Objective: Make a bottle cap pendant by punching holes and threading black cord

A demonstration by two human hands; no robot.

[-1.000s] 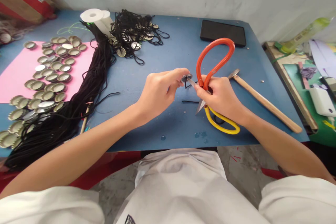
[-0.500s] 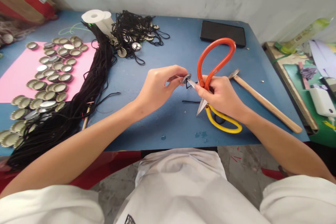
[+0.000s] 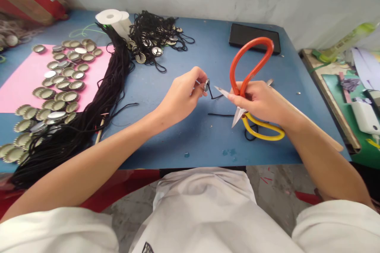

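The right hand (image 3: 261, 99) is closed around the middle of a large pair of metal scissors with one orange-red and one yellow looped handle (image 3: 244, 88), its thumb lying along the upper blade. The scissors are held above a blue desk (image 3: 166, 142), blades spread, the orange-red loop on the far side and the yellow loop on the near side.

Just left of the scissors, the left hand (image 3: 184, 95) pinches a small round silvery metal bottle cap (image 3: 206, 84) between thumb and fingers. The cap is tilted on edge, near the upper blade's tip but apart from it. A thin black cord (image 3: 212, 97) hangs from the cap and runs back toward the scissors, passing out of sight behind the blade.

Beyond the scissors lies a flat black rectangular device (image 3: 252, 38). To their right is a hammer with a pale wooden handle (image 3: 331, 139), partly covered by the right forearm. Well to the left of the scissors, many crimped metal caps (image 3: 70, 97) are spread over and around a pink sheet (image 3: 18, 91), beside a long black bundle of cords (image 3: 111, 75). Left of the scissors and farther back sits a tangled heap of black cords and caps (image 3: 151, 35), next to a white spool (image 3: 120, 29).
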